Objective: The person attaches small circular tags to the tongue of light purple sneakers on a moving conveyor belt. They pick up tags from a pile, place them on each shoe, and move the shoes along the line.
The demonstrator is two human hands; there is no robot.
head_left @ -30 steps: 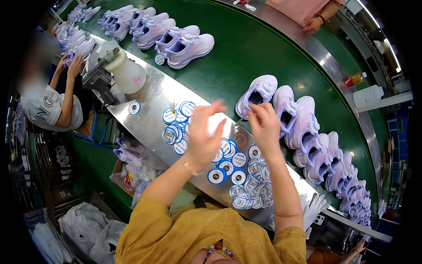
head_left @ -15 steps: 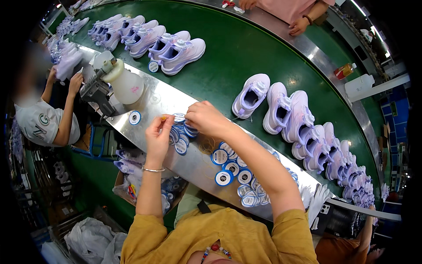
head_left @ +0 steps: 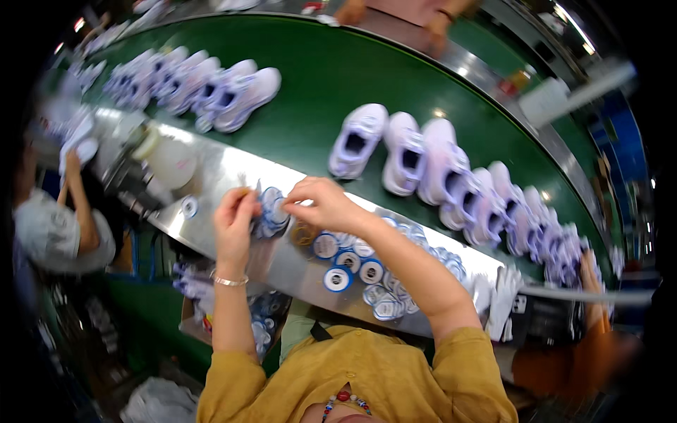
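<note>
My left hand, with a bracelet at the wrist, is raised over the metal worktop. Its thumb and fingers are pinched together; motion blur hides what is between them. Just right of it, my right hand also has thumb and fingertips together, and I cannot make out what they hold. Between the two hands lies a heap of round blue-and-white tags, partly covered by my fingers. Thin tan loops, like rubber bands, lie below my right hand.
More round tags spread under my right forearm. White-lilac shoes line the green belt beyond the worktop. A spray gun with a white tank stands left. White gloves lie right. Co-workers are left, right and across.
The whole view has turned and blurred, so the shoes and worktop appear shifted left. My hands have drawn slightly apart, and both remain pinched above the tag heap.
</note>
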